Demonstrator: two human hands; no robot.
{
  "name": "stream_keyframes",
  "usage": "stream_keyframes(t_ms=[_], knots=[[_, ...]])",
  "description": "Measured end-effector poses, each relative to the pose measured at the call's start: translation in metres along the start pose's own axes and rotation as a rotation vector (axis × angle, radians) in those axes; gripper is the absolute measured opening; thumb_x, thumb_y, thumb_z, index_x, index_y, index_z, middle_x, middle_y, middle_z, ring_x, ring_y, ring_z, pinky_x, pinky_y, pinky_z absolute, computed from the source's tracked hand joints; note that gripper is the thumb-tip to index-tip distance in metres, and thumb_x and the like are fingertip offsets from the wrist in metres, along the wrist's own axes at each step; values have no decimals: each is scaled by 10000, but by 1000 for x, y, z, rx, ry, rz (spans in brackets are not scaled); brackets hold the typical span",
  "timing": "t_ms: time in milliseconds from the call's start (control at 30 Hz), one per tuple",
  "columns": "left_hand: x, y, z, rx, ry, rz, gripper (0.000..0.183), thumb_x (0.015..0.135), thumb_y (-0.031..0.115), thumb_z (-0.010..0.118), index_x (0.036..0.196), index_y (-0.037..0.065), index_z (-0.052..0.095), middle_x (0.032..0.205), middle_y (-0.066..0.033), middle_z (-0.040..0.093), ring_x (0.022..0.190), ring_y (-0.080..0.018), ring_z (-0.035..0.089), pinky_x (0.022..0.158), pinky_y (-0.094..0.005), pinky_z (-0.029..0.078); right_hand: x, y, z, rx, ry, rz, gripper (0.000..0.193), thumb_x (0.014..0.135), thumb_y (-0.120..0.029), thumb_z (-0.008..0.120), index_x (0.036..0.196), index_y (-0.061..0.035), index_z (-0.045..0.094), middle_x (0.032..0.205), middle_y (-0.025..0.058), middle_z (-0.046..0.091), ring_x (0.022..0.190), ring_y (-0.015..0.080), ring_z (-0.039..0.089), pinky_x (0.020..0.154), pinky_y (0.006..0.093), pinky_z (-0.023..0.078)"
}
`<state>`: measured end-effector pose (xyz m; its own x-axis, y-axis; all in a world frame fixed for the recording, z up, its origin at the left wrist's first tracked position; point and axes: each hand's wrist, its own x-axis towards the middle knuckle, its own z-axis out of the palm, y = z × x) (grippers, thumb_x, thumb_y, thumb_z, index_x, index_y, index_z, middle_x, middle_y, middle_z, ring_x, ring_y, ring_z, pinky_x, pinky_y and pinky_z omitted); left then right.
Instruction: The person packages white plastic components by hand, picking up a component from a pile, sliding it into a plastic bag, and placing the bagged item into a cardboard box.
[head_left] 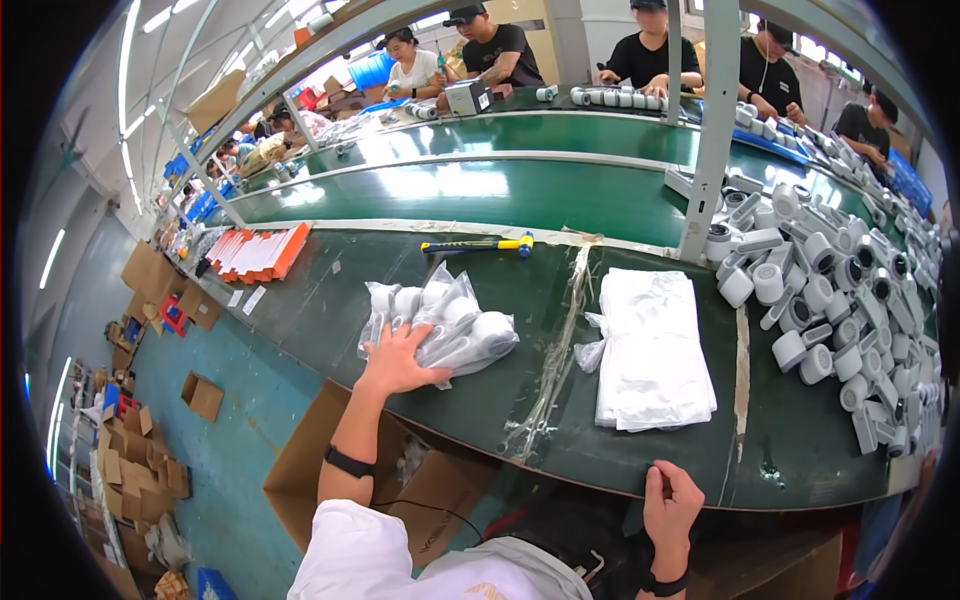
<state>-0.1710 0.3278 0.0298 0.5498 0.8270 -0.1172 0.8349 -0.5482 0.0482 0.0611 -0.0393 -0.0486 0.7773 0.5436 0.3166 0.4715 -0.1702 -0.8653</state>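
Note:
My left hand [398,362] lies with spread fingers on the near side of several clear plastic bags [465,335]. Inside the bags are white and grey devices with rounded heads. My right hand [672,500] is at the front edge of the dark green table, its fingers curled in and nothing visible in them. Beyond that hand, a stack of flat white plastic bags [655,350] rests on the tabletop, with a crumpled bit of clear plastic at its left side.
A hammer [480,245] with a yellow and black handle lies behind the bagged devices. Loose devices [850,300] are heaped at the right. Orange and white boxes or cards [258,253] sit far left. An open carton [440,500] stands below. People work across the green conveyor [440,190].

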Motion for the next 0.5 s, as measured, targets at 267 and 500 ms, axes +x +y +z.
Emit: stream_keyframes(t_ms=[267, 500], knots=[[2, -4, 6, -48, 21, 0, 933, 602, 690, 727, 1385, 233, 508, 1423, -133, 458, 1370, -387, 321, 1021, -736, 243, 0, 1, 1, -9, 40, -66, 77, 858, -35, 689, 910, 18, 669, 665, 83, 602, 519, 131, 542, 488, 250, 417], [9, -1, 12, -43, 18, -17, 922, 571, 652, 753, 1354, 214, 540, 1390, -137, 473, 1358, -399, 320, 1018, -725, 259, -1, 0, -2, 11, -8, 17, 119, 882, -72, 677, 940, 32, 668, 729, 78, 634, 591, 104, 557, 557, 244, 454]])
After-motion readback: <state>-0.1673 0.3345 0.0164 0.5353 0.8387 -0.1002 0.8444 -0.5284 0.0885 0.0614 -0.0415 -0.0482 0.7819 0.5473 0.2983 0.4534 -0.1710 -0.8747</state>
